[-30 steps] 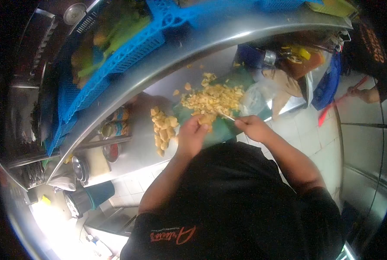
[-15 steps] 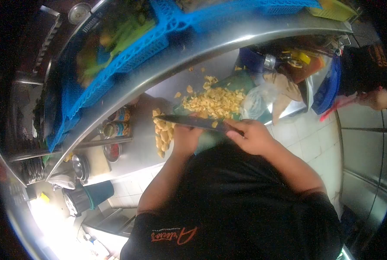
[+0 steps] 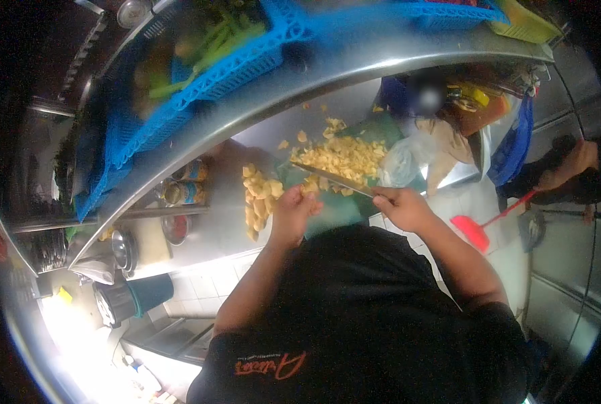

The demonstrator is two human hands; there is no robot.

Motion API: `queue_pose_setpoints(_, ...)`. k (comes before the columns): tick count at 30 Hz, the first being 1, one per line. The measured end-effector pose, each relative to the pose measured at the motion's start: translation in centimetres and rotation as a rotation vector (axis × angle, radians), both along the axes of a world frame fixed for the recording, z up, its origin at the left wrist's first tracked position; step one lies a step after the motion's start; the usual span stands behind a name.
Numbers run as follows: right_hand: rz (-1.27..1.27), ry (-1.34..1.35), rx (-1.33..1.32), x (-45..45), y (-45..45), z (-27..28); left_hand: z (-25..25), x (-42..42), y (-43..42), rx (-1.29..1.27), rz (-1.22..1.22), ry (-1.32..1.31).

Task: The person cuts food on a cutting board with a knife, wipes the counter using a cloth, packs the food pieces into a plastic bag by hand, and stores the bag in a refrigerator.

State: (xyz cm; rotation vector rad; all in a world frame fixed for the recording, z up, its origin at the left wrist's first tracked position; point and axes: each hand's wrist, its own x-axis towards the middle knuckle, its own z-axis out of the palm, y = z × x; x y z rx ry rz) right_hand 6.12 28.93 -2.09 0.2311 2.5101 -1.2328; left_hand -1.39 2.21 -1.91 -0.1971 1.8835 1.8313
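Observation:
My right hand (image 3: 403, 207) is wrapped round the handle of a knife (image 3: 334, 178), whose blade points left across the near side of a heap of chopped yellow pieces (image 3: 344, 155). The heap lies on a green cutting board (image 3: 337, 214). Close to the blade, my left hand (image 3: 295, 214) pinches a yellow piece (image 3: 310, 184) at the board's left part. A pile of larger yellow pieces (image 3: 259, 195) lies on the metal counter, left of my left hand.
A clear plastic bag (image 3: 400, 163) rests right of the heap. Above the counter runs a metal shelf edge (image 3: 314, 79) with blue baskets (image 3: 246, 64). At the right, a person's arm (image 3: 570, 168) holds a red dustpan-like tool (image 3: 470, 232). Metal bowls (image 3: 123, 249) stand at the left.
The knife has turned from lying over my left hand to slanting beside the heap. A yellow piece now shows in my left fingers. The red tool has come lower into view at the right.

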Motion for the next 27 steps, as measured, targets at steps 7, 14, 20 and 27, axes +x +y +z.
queue_pose_setpoints(7,0.139,0.195,-0.059,-0.1,-2.1,2.4,-0.5,-0.3,-0.1,0.002,-0.038,0.025)
queue_pose_setpoints(14,0.082,0.126,0.04,0.2,-0.3,-0.3,0.0,-0.1,-2.0,-0.056,-0.167,-0.031)
queue_pose_setpoints(20,0.024,0.073,-0.198,1.2,0.0,-0.1,1.8,0.3,-1.5,-0.018,-0.137,-0.004)
queue_pose_setpoints(27,0.064,-0.022,-0.004,-0.1,-1.1,-0.5,0.5,0.3,-2.3,-0.018,-0.162,0.119)
